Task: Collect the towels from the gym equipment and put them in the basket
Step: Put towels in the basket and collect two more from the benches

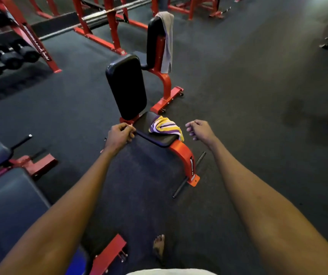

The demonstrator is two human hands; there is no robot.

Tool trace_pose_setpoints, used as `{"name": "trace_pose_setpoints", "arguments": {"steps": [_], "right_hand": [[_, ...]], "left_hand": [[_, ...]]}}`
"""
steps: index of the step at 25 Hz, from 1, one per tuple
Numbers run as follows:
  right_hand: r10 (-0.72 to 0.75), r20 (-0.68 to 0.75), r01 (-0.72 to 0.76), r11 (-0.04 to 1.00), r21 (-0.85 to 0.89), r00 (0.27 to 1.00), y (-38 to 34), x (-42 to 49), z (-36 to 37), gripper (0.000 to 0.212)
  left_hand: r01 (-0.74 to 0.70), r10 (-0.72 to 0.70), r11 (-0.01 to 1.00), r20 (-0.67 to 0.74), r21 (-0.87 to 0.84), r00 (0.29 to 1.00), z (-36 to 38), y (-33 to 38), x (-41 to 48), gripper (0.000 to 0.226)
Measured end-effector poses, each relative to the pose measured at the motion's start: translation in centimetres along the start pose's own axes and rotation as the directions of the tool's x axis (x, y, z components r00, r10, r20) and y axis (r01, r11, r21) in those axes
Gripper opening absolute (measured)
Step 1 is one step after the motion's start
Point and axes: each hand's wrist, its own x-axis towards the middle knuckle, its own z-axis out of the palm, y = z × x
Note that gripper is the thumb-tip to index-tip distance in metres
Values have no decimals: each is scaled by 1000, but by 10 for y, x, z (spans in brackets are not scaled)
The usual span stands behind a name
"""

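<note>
Left grip: the left hand [119, 135] is stretched forward with its fingers curled together, empty, at the near-left edge of the seat pad.
Right grip: the right hand [199, 130] is stretched forward too, fingers loosely curled inward and holding nothing, in the air just right of the seat.
Striped towel: a crumpled yellow, purple and white striped towel [166, 128] lies on the right side of the seat pad, between the two grips, nearer the right one and touching neither.
Seat pad: the black seat pad [149, 133] of a red-framed upright bench [183, 153] sits directly ahead of both grips, its black back pad [126, 86] rising beyond the left grip.
Grey towel: a grey towel [168, 40] hangs over the top of the backrest of a second red seat [155, 42], well beyond both grips.
Dumbbell rack: a dumbbell rack [10, 54] with black dumbbells stands far to the left of the left grip.
Blue benches: blue padded benches [10, 199] lie low on the left, beside the left forearm.
Floor: dark gym floor [248, 116] lies under everything; a bare foot [159, 247] stands on it below the grips.
Basket: not in view.
</note>
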Motion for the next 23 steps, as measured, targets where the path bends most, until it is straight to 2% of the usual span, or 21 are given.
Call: {"name": "trace_pose_setpoints", "arguments": {"steps": [6, 15, 20, 23], "right_hand": [[51, 49, -47, 997, -63, 998, -16, 136, 37, 32], [155, 150, -108, 953, -281, 977, -15, 305, 94, 29], [190, 151, -88, 856, -510, 970, -1, 375, 128, 18], [256, 217, -43, 733, -679, 942, 29, 417, 157, 40]], "left_hand": [[17, -18, 1000, 39, 6, 999, 18, -3, 126, 21], [106, -106, 994, 94, 3, 990, 44, -23, 292, 23], [123, -120, 992, 165, -9, 979, 60, -40, 374, 23], [141, -140, 990, 211, 11, 967, 82, -62, 415, 22]]}}
